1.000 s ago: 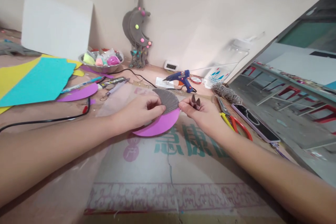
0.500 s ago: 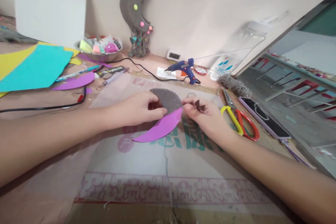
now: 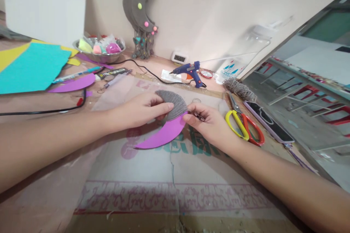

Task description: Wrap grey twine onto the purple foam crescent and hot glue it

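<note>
A purple crescent [image 3: 164, 134] of craft foam or card, its upper part wound with grey yarn [image 3: 176, 103], is held over the plastic sheet. My left hand [image 3: 153, 107] grips the wound part, the thumb lying across the yarn and the fingers behind it. At the crescent's right edge, where the winding ends, my right hand [image 3: 203, 118] is closed with thumb and forefinger pinched. A small dark bit of the yarn shows among its curled fingers. The unwound purple tip points down to the left.
Right of my hands lie scissors [image 3: 243, 127], a phone [image 3: 269, 122] and a yarn bundle [image 3: 240, 89]. Behind are a blue glue gun [image 3: 188, 71], a small clock [image 3: 179, 57], a plastic bottle [image 3: 240, 54] and a bowl [image 3: 98, 56] of clay packets. Coloured sheets [image 3: 32, 69] lie left; a decorated moon [image 3: 139, 11] hangs behind.
My left thumb has moved up from the winding's lower edge onto the yarn. My right fingers have closed in at the crescent's edge. The whole view has shifted slightly.
</note>
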Motion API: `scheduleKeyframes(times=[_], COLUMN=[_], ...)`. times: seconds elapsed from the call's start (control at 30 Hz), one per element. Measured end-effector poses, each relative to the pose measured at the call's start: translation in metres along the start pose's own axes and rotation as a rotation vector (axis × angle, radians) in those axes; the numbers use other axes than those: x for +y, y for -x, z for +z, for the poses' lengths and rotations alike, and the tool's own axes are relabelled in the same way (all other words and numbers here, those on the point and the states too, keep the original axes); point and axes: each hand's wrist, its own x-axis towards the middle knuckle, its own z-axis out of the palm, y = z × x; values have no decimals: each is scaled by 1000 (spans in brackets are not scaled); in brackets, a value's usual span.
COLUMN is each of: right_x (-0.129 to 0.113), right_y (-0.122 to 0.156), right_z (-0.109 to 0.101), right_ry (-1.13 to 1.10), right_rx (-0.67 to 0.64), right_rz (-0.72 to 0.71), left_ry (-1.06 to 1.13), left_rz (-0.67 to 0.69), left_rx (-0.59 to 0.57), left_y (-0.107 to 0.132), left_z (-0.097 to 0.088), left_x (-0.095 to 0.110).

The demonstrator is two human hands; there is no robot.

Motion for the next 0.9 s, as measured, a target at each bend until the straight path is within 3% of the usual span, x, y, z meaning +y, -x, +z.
scheduleKeyframes(times=[0.1,0.23,0.33,0.47,0.9], right_x=[-5,-12,-14,-12,-2], right_y=[5,12,14,12,8], right_z=[-9,-19,-18,-13,-12], right_ry=[92,455,679,816,972], right_rx=[93,99,86,192,167], right_rz=[-168,-404,-521,-666,-733], left_ry=[-23,-57,-85,-120,-158], left_rz=[-2,39,41,57,84], left_rx=[12,9,0,-24,-48], left_y=[-1,-2,-1,0,-1], left_z=[0,0,-1,-2,-2], left_x=[-1,-1,1,2,-1])
